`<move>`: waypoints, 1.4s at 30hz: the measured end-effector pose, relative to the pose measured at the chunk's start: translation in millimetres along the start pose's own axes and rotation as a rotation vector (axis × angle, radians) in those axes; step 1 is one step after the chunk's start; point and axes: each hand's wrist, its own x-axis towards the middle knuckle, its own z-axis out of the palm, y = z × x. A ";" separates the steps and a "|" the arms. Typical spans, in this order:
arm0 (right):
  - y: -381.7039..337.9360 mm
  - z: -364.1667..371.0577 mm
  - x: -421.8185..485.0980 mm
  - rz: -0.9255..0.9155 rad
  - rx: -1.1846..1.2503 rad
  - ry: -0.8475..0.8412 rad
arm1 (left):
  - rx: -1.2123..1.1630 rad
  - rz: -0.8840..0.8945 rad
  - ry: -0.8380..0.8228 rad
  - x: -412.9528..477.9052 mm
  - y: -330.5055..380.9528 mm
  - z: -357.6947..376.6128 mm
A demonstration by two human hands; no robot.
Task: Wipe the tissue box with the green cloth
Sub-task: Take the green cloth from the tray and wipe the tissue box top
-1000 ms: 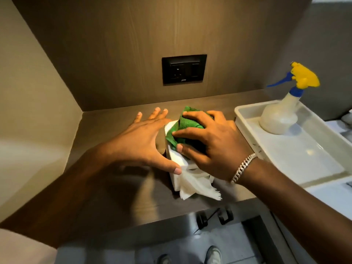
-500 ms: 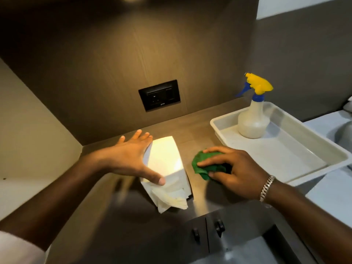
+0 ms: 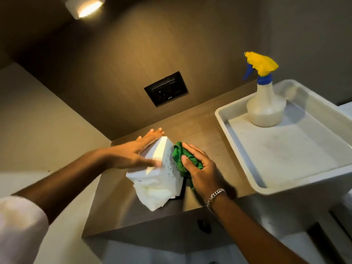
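On the brown wooden counter (image 3: 202,119), one white plastic tray (image 3: 297,161) sat at the right edge, holding one spray bottle (image 3: 265,103) with a yellow-and-blue trigger head, upright in its far corner. One white tissue box (image 3: 162,164) stood near the counter's front, a tissue spilling from its near end. The person's left hand (image 3: 133,155) lay flat and open-fingered against the box's left side, thumb across the top, steadying it. Half a second earlier the right hand (image 3: 200,170) had rested on the counter apart from the box; here it had closed in, fingers curled tightly around one bunched green cloth (image 3: 180,155) and pressing it against the box's right face. A second before, that cloth had been on top of the box. One black wall socket (image 3: 166,88) was set in the back panel, one lit lamp (image 3: 85,7) above it. One silver bracelet (image 3: 216,194) circled the right wrist.
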 end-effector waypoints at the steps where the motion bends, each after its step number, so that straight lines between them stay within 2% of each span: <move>1: -0.2 1.2 2.3 0.007 -0.044 0.010 | -0.026 0.049 0.114 1.1 -1.5 8.4; 4: -7.2 5.4 11.2 0.029 -0.070 0.017 | 0.072 0.173 0.447 9.2 -6.9 37.4; 7: -14.1 16.5 14.4 -0.022 -0.125 -0.011 | 0.117 0.208 0.537 14.4 -14.9 48.6; 11: -12.2 21.4 -8.1 -0.229 -0.167 -0.042 | 0.134 0.257 0.548 17.0 -20.8 47.1; 13: 0.2 17.0 -22.6 -0.260 -0.186 -0.067 | 0.129 0.256 0.558 18.0 -20.4 49.5; 17: 7.1 14.9 -8.3 -0.022 -0.081 0.042 | 0.110 0.243 0.569 17.6 -17.8 51.3; 19: -5.2 20.4 11.1 0.024 -0.144 0.046 | 0.116 0.239 0.565 17.7 -17.6 51.2; 21: -15.1 28.5 14.4 -0.078 -0.209 0.040 | 0.119 0.242 0.564 17.8 -18.0 51.1; 24: -12.4 36.3 -10.4 -0.271 -0.082 0.024 | 0.122 0.256 0.562 18.4 -20.3 49.3; 26: 1.4 32.8 -27.2 -0.345 -0.134 -0.003 | 0.131 0.250 0.568 18.6 -22.0 49.6; 29: 21.4 19.2 -27.1 -0.231 -0.128 0.047 | 0.128 0.240 0.577 19.1 -21.5 51.3; 35: 7.3 15.9 14.1 -0.013 -0.249 0.057 | 0.124 0.220 0.600 19.4 -18.6 53.6; 39: 3.8 18.6 7.7 0.034 -0.167 0.043 | 0.138 0.219 0.600 20.3 -18.9 53.9; 42: 5.0 27.4 -23.1 -0.002 -0.124 0.067 | 0.165 0.227 0.609 19.3 -20.9 53.7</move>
